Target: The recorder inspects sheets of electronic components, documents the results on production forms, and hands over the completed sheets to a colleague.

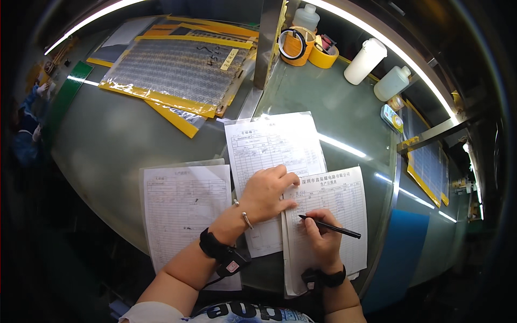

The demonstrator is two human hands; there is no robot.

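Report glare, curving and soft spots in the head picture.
Head view: reflected white streaks cross the green tabletop; the upper-right light tube curves strongly, and corners fall to black. In the head view, the pen in the right hand is distinct, the person at far left dim and soft.

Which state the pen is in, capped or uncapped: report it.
Uncapped: the black pen in the right hand shows a bare, narrow tip over the printed form.

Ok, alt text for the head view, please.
A person's right hand holds a slim black pen over a white printed paper form; the left hand rests at its edge. Flat yellow-edged patterned panels lie farther off.
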